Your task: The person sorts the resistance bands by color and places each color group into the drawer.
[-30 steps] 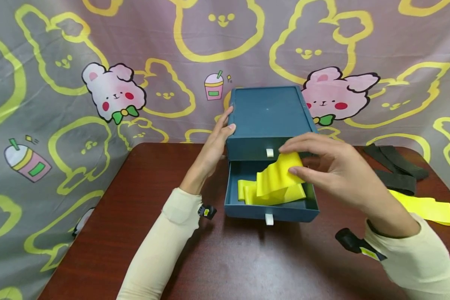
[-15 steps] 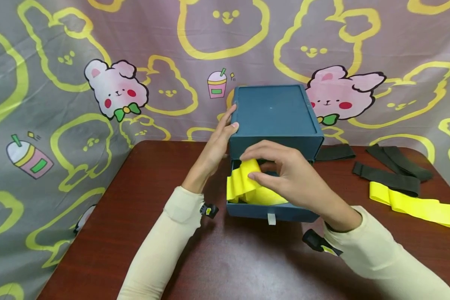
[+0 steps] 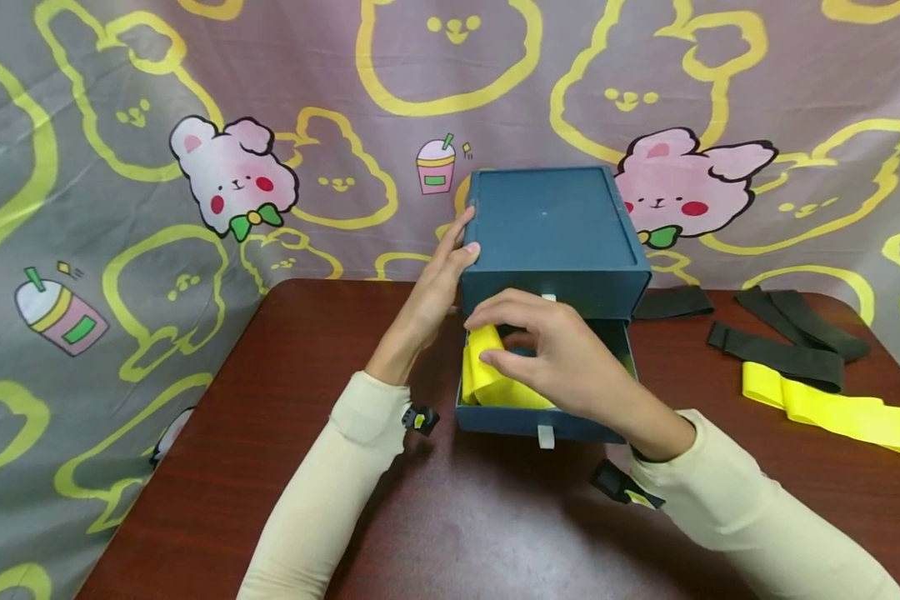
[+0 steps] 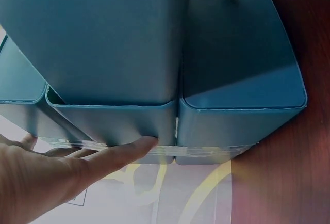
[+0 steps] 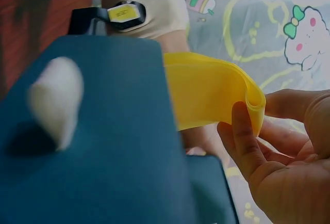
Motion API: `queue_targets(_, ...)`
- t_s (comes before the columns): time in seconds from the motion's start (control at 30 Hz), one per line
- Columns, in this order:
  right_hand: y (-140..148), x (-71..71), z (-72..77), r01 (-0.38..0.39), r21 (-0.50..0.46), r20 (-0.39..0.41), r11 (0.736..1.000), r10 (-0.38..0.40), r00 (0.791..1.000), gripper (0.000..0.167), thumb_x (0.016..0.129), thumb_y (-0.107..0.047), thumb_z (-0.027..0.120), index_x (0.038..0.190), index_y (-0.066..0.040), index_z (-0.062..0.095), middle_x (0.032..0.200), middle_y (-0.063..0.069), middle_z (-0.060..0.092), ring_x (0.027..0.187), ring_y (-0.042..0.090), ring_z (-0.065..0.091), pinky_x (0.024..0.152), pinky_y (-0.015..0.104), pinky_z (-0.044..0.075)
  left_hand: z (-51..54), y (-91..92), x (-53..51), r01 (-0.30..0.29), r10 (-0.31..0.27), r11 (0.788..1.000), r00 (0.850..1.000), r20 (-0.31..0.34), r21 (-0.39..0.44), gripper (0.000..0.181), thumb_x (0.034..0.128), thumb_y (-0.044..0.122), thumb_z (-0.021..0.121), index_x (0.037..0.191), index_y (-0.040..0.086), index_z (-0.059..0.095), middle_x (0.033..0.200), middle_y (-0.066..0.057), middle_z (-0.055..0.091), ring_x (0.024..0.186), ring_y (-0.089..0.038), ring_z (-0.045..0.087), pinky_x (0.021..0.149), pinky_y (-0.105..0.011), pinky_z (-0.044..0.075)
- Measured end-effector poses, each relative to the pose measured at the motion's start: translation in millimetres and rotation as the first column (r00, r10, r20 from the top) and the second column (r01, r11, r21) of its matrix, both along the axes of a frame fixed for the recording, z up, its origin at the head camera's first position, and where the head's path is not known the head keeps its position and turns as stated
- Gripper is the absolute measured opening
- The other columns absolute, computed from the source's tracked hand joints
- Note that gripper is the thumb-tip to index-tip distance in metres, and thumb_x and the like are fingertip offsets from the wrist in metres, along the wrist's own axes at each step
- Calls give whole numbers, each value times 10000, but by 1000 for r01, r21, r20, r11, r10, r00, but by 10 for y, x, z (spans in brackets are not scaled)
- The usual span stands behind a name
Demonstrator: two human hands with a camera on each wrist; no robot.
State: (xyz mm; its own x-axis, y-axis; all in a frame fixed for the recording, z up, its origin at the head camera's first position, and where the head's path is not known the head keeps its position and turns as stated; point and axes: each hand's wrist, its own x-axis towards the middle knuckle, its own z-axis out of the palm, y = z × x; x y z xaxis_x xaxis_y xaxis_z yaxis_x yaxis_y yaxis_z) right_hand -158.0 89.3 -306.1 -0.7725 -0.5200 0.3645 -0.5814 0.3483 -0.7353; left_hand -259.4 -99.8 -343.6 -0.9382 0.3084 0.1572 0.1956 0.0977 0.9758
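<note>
A small blue cabinet (image 3: 555, 218) stands at the back of the table with its lower drawer (image 3: 495, 419) pulled out. My left hand (image 3: 433, 302) rests against the cabinet's left side; in the left wrist view its thumb and fingers lie straight along the wall. Over the drawer's left half, my right hand (image 3: 558, 354) pinches a folded yellow cloth strip (image 3: 483, 367) between thumb and fingers. In the right wrist view the strip (image 5: 206, 92) shows a rolled end at the fingertips. The right hand hides part of the drawer's inside, including whatever yellow cloth lies beneath it.
On the table's right side lie several black strips (image 3: 780, 357) and another yellow strip (image 3: 832, 412). A white pull tab (image 3: 546, 437) sticks out from the drawer front. Behind the table (image 3: 330, 333) hangs a printed curtain (image 3: 345, 67).
My right hand has moved left and slightly down with the yellow strip, from the drawer's middle to its left side. The left hand keeps its place on the cabinet.
</note>
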Motion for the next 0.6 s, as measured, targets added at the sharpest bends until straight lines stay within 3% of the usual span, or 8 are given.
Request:
queue_targets(0.3,403,-8,-197,144,104,12,984,-146,989,326,932,3,748,1248,-78,735,1286,75,695,1142,254,639,905,431,627,9,29,-4,-25,26,999,1000,8,-26,623,1056,498,448,1633,506,214,1769,64,87,1573,-354,233,1096,-822,312)
queue_targets(0.5,596,-11,-323,215,193,-37,957,-212,977,301,917,-2,763,1208,-76,749,1252,79,711,1090,255,636,824,265,589,-3,36,7,-40,41,999,999,6,-33,632,1057,487,444,1643,482,209,1772,49,77,1586,-343,203,1112,-830,278)
queue_targets(0.6,663,-2,-348,234,229,-57,945,-227,972,300,910,11,766,1203,-48,745,1238,107,709,1057,269,644,836,321,628,-2,39,11,-45,45,998,999,9,-33,629,1059,482,440,1644,477,210,1773,47,77,1596,-336,187,1116,-837,258)
